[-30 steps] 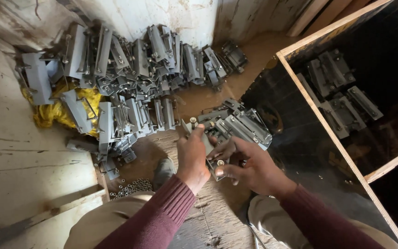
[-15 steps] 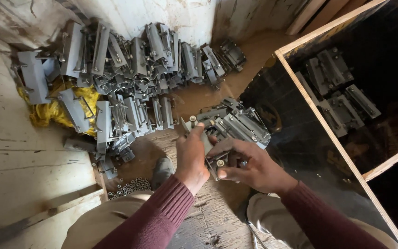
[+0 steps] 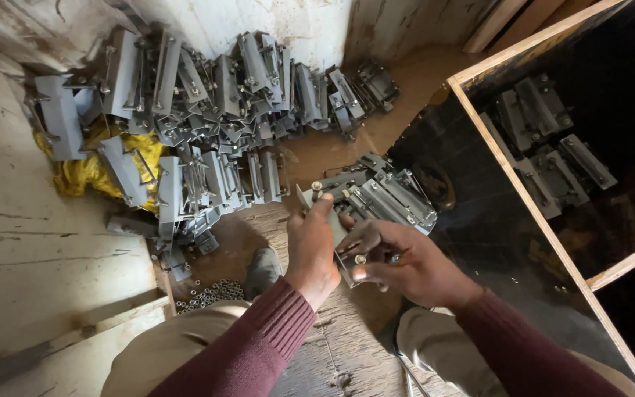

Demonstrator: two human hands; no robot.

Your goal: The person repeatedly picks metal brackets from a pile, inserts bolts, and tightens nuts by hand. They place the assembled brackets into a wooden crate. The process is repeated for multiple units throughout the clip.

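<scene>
Barely any shift since half a second ago: both hands stay low centre on the same grey metal bracket point(image 3: 347, 246). Left hand point(image 3: 314, 246) grips its upper end, thumb by a bolt. Right hand point(image 3: 406, 265) pinches the lower end, fingers closed on a nut. Bracket pile point(image 3: 200, 125) sits well apart upper left, loose nuts point(image 3: 211, 292) near the knee, wooden crate point(image 3: 553, 220) right.
</scene>
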